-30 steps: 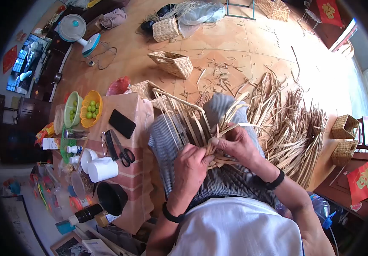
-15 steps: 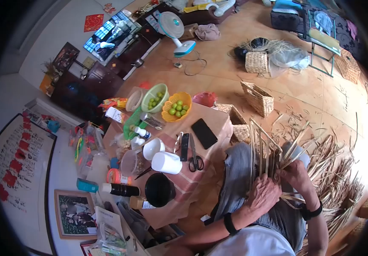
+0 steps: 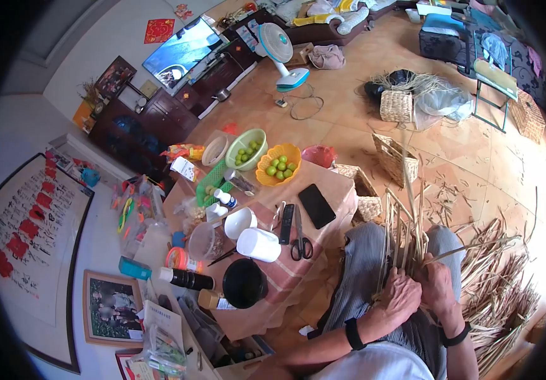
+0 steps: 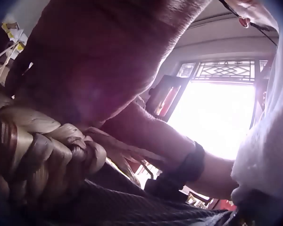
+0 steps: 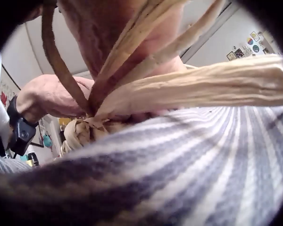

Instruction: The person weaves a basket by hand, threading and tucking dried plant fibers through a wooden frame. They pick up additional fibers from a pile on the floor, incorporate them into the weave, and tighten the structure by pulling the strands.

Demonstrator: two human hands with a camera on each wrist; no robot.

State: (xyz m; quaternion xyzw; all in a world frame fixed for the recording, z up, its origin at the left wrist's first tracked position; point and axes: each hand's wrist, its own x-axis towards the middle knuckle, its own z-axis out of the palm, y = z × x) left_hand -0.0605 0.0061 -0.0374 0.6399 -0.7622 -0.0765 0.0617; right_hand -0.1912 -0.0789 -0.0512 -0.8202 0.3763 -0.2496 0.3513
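A partly woven straw piece (image 3: 406, 237) with upright strips rests on the person's striped lap. The left hand (image 3: 401, 296) grips its near edge with curled fingers. Close beside it, the right hand (image 3: 438, 286) pinches strips at the near right corner; its fingertips are partly hidden. One long strip (image 3: 475, 247) points off to the right from there. Thick braided weave (image 4: 47, 155) fills the lower left of the left wrist view, under the hand. In the right wrist view, several loose strips (image 5: 198, 87) fan out from a knotted edge (image 5: 80, 134) against the striped cloth.
To the left stands a table (image 3: 273, 278) with scissors (image 3: 301, 244), a phone (image 3: 317, 206), a white container (image 3: 259, 245), a black bowl (image 3: 245, 283) and fruit bowls. Loose straw (image 3: 507, 285) lies on the floor at the right. Finished-looking baskets (image 3: 396, 158) stand ahead.
The head view has swung left, so lap and hands appear farther right. Both hands stay at the piece's near edge, close together. Long strips now rise above it and point right.
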